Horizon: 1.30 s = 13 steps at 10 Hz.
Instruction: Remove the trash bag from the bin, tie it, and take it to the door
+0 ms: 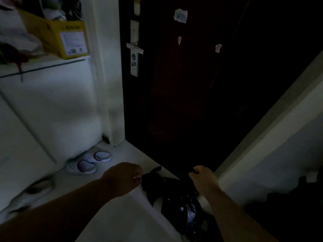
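A black trash bag [176, 203] hangs low over the pale floor, right in front of a dark wooden door [183, 93]. My left hand [125, 177] is closed on the bag's left top flap. My right hand [202, 177] is closed on the bag's right top edge, close to the door's foot. Between the two hands the bag's mouth is stretched apart. The scene is dim, and the lower part of the bag merges into shadow. No bin is in view.
The door carries a silver lever handle and lock plate [135, 48]. A pair of white clogs [89, 162] lies on the floor at left, by a white cabinet [52, 105] with a yellow box [59, 37] on top. A white wall [272, 145] runs along the right.
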Each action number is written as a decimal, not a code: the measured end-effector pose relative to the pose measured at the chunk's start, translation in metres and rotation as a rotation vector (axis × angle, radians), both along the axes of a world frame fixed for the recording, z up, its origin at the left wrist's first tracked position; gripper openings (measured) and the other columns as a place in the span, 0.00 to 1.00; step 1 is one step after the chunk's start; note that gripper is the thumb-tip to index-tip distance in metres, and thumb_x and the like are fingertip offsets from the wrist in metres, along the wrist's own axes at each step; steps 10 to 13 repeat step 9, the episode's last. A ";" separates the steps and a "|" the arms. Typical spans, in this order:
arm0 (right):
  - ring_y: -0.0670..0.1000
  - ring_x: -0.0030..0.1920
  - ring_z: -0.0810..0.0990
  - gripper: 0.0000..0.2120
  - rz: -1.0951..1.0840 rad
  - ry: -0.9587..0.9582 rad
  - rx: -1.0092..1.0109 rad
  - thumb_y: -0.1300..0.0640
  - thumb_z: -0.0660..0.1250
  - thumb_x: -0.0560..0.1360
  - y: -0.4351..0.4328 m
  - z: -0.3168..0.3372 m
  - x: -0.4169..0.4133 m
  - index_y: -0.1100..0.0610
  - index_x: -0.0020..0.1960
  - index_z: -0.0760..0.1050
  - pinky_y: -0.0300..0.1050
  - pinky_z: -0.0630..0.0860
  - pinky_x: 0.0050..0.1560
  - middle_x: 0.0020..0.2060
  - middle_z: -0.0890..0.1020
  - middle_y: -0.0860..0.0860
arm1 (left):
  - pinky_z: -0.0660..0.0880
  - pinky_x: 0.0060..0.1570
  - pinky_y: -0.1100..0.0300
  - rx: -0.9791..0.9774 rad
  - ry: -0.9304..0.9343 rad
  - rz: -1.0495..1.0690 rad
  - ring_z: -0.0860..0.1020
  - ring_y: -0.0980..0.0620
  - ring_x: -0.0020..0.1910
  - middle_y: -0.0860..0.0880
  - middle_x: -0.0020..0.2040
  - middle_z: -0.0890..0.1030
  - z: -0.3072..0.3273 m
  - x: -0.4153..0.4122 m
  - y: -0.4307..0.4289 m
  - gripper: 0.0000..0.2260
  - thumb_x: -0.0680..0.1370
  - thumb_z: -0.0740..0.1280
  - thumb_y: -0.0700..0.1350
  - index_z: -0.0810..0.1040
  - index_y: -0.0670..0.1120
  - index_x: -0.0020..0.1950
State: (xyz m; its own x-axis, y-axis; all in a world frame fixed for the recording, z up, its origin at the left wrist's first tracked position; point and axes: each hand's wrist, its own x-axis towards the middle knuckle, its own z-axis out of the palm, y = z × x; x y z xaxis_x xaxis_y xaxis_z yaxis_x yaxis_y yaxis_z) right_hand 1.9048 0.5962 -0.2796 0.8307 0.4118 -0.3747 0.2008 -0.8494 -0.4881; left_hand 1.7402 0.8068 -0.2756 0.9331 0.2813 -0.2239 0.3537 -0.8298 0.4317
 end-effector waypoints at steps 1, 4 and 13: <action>0.60 0.64 0.74 0.19 -0.064 0.018 -0.006 0.57 0.57 0.80 0.028 -0.019 0.034 0.61 0.70 0.66 0.48 0.71 0.61 0.66 0.74 0.61 | 0.71 0.54 0.60 -0.022 0.053 -0.009 0.77 0.53 0.57 0.49 0.59 0.80 -0.016 0.035 0.028 0.14 0.77 0.61 0.52 0.76 0.49 0.60; 0.58 0.65 0.73 0.19 -0.156 0.030 -0.033 0.58 0.55 0.81 0.087 -0.084 0.107 0.58 0.71 0.65 0.45 0.69 0.59 0.68 0.73 0.58 | 0.73 0.59 0.58 -0.103 0.178 0.055 0.75 0.52 0.61 0.50 0.62 0.78 -0.073 0.112 0.066 0.15 0.77 0.60 0.51 0.74 0.51 0.63; 0.51 0.45 0.81 0.06 -0.128 0.120 0.285 0.56 0.61 0.78 0.078 -0.015 0.101 0.51 0.46 0.77 0.48 0.77 0.52 0.44 0.82 0.53 | 0.65 0.49 0.68 -0.214 0.009 0.000 0.77 0.51 0.55 0.47 0.54 0.80 -0.005 0.149 0.037 0.13 0.78 0.61 0.50 0.78 0.44 0.56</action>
